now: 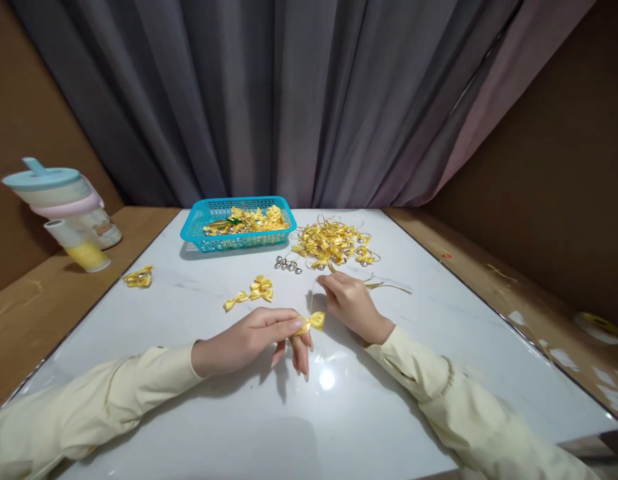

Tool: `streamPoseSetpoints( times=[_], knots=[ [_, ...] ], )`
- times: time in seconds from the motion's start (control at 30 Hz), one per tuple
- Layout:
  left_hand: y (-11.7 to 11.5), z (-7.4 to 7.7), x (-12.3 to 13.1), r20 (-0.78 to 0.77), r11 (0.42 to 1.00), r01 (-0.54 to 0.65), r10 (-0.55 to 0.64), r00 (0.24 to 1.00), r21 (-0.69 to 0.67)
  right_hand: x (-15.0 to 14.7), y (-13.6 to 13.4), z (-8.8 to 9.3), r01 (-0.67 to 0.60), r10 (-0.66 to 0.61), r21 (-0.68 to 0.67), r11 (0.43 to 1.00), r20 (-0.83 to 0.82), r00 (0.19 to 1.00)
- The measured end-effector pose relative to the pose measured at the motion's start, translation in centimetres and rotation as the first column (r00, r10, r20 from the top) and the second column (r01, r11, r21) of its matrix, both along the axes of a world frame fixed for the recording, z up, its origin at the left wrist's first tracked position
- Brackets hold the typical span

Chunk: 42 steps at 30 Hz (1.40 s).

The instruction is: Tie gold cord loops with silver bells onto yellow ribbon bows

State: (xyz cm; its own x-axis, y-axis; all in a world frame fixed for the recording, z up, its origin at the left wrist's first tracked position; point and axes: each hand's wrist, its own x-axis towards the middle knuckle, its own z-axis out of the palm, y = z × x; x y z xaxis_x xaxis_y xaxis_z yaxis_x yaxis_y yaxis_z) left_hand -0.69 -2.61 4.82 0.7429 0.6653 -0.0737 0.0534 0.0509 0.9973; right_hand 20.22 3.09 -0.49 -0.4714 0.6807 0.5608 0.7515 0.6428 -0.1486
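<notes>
Toward the tabletop's (pixel 339 413) near edge, the left hand (pixel 249 341) pinched a small yellow ribbon bow (pixel 315 323) at its fingertips. The right hand (pixel 351 303) seemingly nipped a thin gold cord (pixel 311 299). Slick satin might slip loose if either pinch eased.

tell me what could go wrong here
The small yellow satin bow is only pinched by fingertips of the left hand, so it might slip. The thin gold cord at the right hand could snag the small silver bells or the tangled pile of yellow bows nearby.
</notes>
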Motion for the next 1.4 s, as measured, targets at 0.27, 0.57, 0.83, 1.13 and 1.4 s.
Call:
streamPoseSetpoints(
  times=[0.27, 0.57, 0.83, 1.13, 1.4],
  knots=[
    [-0.8, 0.7, -0.8, -0.266, 0.662, 0.106, 0.146, 0.953, 0.742, 1.9, 1.7, 1.0, 0.202, -0.197, -0.072, 0.977, 0.068, 0.978],
    [0.0, 2.4, -1.2, -0.07, 0.66, -0.184, 0.339, 0.938, 0.728, 1.3, 1.2, 1.4, 0.234, -0.217, -0.119, 0.965, 0.144, 0.966],
    [0.7, 3.4, -1.3, -0.086, 0.855, -0.303, 0.37, 0.925, 0.421, 1.4, 1.3, 1.4, 0.275, -0.25, -0.143, 0.951, 0.17, 0.953],
    [0.3, 3.2, -1.6, -0.021, 0.977, -0.135, 0.14, 0.99, 0.164, 2.5, 2.3, 1.2, 0.348, -0.318, -0.162, 0.923, 0.183, 0.93],
    [-0.4, 3.7, -1.9, 0.049, 0.998, -0.043, 0.041, 0.998, 0.044, 3.7, 3.4, 1.0, 0.437, -0.402, -0.19, 0.879, 0.198, 0.894]
  ],
)
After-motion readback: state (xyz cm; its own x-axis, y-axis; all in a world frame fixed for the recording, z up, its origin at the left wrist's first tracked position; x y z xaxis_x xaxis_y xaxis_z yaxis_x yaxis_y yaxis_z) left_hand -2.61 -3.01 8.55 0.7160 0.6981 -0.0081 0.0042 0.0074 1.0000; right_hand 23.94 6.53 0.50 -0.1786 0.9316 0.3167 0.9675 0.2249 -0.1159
